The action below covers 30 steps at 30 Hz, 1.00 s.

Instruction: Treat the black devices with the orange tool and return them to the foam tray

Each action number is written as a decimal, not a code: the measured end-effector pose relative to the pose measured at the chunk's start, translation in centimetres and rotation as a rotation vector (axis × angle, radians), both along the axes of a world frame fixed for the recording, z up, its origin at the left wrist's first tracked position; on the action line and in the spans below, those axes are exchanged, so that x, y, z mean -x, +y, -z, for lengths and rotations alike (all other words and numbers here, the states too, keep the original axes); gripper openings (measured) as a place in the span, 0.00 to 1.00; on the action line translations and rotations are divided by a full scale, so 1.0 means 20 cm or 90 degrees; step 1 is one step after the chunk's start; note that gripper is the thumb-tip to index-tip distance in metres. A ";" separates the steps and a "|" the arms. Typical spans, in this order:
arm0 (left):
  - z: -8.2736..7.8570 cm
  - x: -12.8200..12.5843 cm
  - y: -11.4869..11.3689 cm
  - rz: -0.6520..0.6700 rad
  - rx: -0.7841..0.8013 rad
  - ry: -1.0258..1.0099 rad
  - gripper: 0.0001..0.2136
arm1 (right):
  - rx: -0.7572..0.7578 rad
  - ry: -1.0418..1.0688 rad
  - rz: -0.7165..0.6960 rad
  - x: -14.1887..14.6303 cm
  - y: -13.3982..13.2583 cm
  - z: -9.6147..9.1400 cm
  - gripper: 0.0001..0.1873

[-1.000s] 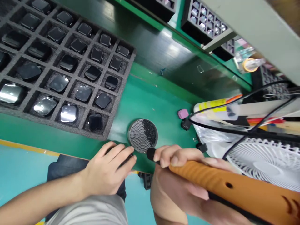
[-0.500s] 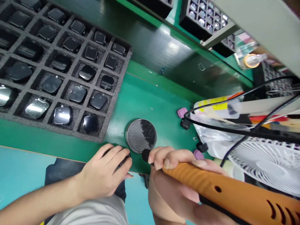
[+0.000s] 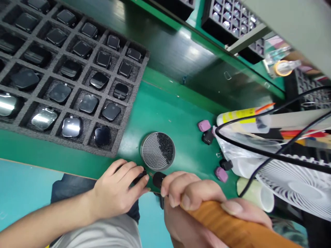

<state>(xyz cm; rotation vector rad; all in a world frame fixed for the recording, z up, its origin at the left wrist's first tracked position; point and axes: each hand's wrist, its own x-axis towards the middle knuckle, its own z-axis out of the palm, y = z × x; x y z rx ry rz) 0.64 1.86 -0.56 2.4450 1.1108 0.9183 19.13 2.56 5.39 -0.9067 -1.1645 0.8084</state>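
My left hand [image 3: 117, 187] is closed over a small black watch-like case [image 3: 139, 175] at the front edge of the green bench; the fingers cover most of it. An orange electric screwdriver [image 3: 219, 220] lies in the grip of my right hand [image 3: 193, 193]. Its dark nose and thin bit point left at the case; whether they touch I cannot tell. Just behind both hands stands a round grey dimpled dish [image 3: 152, 153], its right part covered with tiny black screws. To the left, a grey foam tray [image 3: 112, 152] carries black square watch bodies in its cells.
Pink and black small cases [image 3: 204, 125] lie on the bench's right side. Beyond them are a white bottle [image 3: 227, 119] with a yellow label, a white fan [image 3: 297, 186] and a looping black cable [image 3: 248, 141]. More filled trays [image 3: 214, 26] stand on the back shelf.
The screwdriver has come away from the dish's lower edge, and its nose now sits lower and nearer the black case. My left hand has stayed almost in place.
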 end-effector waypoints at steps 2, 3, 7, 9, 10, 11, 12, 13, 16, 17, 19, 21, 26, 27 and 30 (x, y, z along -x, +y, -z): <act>0.00 0.00 0.00 -0.001 -0.002 0.001 0.10 | 0.005 -0.014 -0.007 0.01 0.00 0.00 0.13; 0.00 0.00 0.00 -0.003 -0.004 0.000 0.10 | 0.010 -0.014 -0.003 0.02 0.01 0.00 0.13; 0.00 0.00 0.00 -0.006 -0.005 -0.002 0.09 | 0.034 0.017 0.041 0.05 0.01 -0.01 0.13; 0.00 0.00 0.00 -0.007 -0.004 -0.005 0.09 | 0.035 0.011 0.040 0.05 0.01 0.00 0.13; 0.00 0.00 0.00 -0.007 -0.003 -0.006 0.09 | 0.032 0.005 0.032 0.05 0.01 0.00 0.13; 0.00 0.00 0.00 -0.007 -0.004 -0.007 0.09 | 0.028 0.000 0.024 0.05 0.01 0.01 0.14; -0.01 0.00 0.00 -0.008 -0.004 -0.008 0.09 | 0.029 0.000 0.020 0.05 0.00 0.01 0.15; -0.01 0.00 0.00 -0.008 -0.004 -0.008 0.09 | 0.030 0.002 0.018 0.04 0.00 0.02 0.15; -0.01 -0.01 0.01 -0.010 -0.002 -0.008 0.08 | 0.036 0.009 0.006 0.03 -0.02 0.04 0.16; -0.01 -0.01 0.01 -0.010 -0.001 -0.007 0.08 | 0.034 0.010 -0.007 0.01 -0.03 0.04 0.16; -0.01 -0.01 0.01 -0.011 0.000 -0.006 0.08 | 0.036 0.015 -0.045 -0.02 -0.05 0.07 0.17; -0.01 -0.01 0.01 -0.012 -0.002 -0.005 0.08 | 0.073 0.026 -0.078 -0.07 -0.06 0.09 0.17; -0.02 -0.01 0.01 -0.014 -0.004 -0.007 0.08 | 0.167 -0.028 -0.226 -0.12 -0.02 0.09 0.24; -0.02 -0.01 0.01 -0.014 -0.004 -0.008 0.08 | 0.150 -0.031 -0.236 -0.11 0.00 0.08 0.25; -0.02 -0.01 0.01 -0.012 -0.001 -0.008 0.07 | 0.072 0.001 -0.144 -0.01 0.03 0.03 0.19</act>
